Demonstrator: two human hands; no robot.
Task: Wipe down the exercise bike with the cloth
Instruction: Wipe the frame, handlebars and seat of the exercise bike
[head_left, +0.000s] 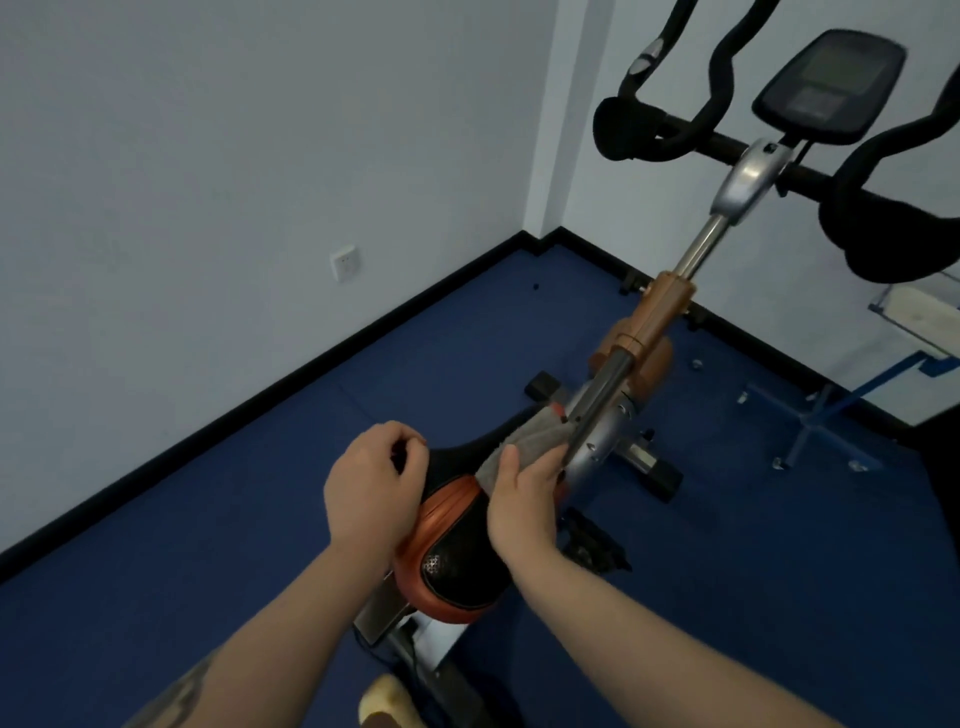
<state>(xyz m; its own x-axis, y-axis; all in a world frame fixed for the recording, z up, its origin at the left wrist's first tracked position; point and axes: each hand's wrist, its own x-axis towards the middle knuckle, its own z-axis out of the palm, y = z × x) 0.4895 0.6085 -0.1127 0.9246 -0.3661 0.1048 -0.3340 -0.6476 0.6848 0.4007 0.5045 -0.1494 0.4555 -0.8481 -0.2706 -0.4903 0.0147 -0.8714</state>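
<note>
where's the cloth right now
In the head view the grey cloth sits low and centre, draped over the nose of the saddle, under the right hand and against the bike's silver frame tube.

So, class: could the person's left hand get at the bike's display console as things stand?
Probably yes, with a long stretch. The left hand rests at the saddle, holding nothing, and only open air lies between it and the console, which sits far forward above the handlebars.
</note>
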